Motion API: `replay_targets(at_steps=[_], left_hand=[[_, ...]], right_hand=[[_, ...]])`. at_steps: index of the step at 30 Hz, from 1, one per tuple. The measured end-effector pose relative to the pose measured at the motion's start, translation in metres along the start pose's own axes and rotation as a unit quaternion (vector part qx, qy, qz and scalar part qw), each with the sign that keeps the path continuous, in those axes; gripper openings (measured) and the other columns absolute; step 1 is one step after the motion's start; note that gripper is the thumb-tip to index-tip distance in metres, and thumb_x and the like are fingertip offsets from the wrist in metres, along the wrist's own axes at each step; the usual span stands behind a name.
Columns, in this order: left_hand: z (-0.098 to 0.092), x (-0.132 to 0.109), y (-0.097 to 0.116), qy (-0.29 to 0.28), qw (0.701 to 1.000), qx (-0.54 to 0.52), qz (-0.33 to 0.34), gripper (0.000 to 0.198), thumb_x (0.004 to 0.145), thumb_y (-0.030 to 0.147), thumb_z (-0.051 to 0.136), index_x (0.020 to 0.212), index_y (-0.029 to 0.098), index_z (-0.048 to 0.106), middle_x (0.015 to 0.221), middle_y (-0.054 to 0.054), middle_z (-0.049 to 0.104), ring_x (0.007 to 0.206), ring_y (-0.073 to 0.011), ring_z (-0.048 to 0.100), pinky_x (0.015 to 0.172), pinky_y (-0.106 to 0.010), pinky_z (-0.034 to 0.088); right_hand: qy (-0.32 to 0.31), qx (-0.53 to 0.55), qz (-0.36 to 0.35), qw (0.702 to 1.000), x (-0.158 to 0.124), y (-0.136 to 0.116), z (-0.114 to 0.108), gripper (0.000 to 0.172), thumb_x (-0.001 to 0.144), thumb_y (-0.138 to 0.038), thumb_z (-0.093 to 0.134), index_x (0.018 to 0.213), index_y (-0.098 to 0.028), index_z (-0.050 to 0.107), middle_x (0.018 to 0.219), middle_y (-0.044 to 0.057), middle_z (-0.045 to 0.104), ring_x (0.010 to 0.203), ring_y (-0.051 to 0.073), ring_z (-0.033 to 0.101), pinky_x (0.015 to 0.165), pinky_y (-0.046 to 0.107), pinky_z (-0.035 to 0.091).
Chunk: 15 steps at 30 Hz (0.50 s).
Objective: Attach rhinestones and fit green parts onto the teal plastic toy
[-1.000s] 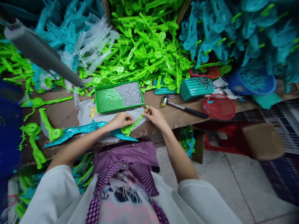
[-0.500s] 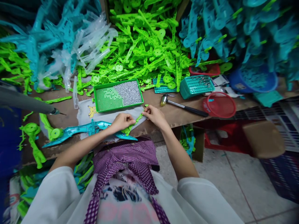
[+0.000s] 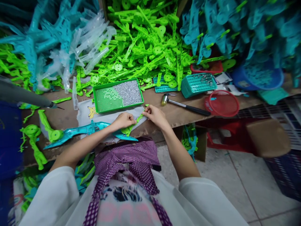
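Between my hands runs a long, narrow green plastic part point(image 3: 139, 118), held at a slant over the cloth. My left hand point(image 3: 124, 121) is closed, its fingers pinched on or right beside the part's lower stretch; what lies under the fingertips is hidden. My right hand point(image 3: 154, 115) pinches the upper end of the same part between thumb and fingers. Beneath my left wrist lies a blue plastic bow-shaped piece point(image 3: 80, 130) along the table's front edge. A grey cloth with a yellow cartoon figure point(image 3: 92, 112) is spread under the work.
A green tray point(image 3: 108, 110) of small metal pins stands behind my hands. To the right are a hammer point(image 3: 183, 105), teal trays point(image 3: 195, 88), a red basket point(image 3: 222, 103) and a blue tub point(image 3: 257, 78). Green parts point(image 3: 145, 50) pile up behind. A grey pointed tool point(image 3: 30, 95) juts in at left.
Both hands stay almost in place on the green part, with only slight shifts of the fingers. The whole view has moved a little.
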<state>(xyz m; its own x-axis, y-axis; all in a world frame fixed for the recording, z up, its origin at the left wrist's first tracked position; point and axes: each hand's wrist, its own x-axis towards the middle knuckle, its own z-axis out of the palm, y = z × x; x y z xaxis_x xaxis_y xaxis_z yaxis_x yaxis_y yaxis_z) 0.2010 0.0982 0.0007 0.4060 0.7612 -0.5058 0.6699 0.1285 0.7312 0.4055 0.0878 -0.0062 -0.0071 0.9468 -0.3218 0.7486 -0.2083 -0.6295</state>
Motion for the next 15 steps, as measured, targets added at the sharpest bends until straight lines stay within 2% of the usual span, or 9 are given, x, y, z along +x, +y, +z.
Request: replay_targets(at_steps=[5,10,15], left_hand=[[-0.007,0.004,0.004,-0.067,0.992,-0.102,-0.019,0.023,0.068,0.023,0.069,0.052,0.016,0.055,0.049,0.004,0.047,0.047,-0.0073,0.034,0.05,-0.026,0.024],[-0.002,0.007,-0.004,-0.049,0.994,-0.098,-0.009,0.024,0.068,0.027,0.07,0.053,0.016,0.055,0.049,0.005,0.046,0.046,-0.0068,0.033,0.048,-0.025,0.023],[0.006,0.003,-0.009,0.0,1.0,-0.008,-0.009,0.022,0.071,0.033,0.07,0.059,0.017,0.06,0.051,0.004,0.052,0.048,-0.0089,0.039,0.049,-0.026,0.027]], right_hand=[[-0.004,0.002,0.003,1.0,-0.001,-0.002,-0.001,0.019,0.081,-0.042,0.063,0.084,-0.023,0.059,0.073,-0.002,0.066,0.067,0.014,0.058,0.058,0.027,0.03],[-0.001,0.005,0.001,1.0,0.0,-0.002,-0.002,0.019,0.08,-0.041,0.063,0.084,-0.023,0.059,0.073,-0.002,0.066,0.066,0.014,0.058,0.058,0.027,0.03],[-0.005,0.002,0.003,1.0,0.001,-0.001,-0.001,0.019,0.08,-0.041,0.063,0.084,-0.023,0.06,0.074,-0.002,0.067,0.067,0.014,0.058,0.057,0.027,0.03]])
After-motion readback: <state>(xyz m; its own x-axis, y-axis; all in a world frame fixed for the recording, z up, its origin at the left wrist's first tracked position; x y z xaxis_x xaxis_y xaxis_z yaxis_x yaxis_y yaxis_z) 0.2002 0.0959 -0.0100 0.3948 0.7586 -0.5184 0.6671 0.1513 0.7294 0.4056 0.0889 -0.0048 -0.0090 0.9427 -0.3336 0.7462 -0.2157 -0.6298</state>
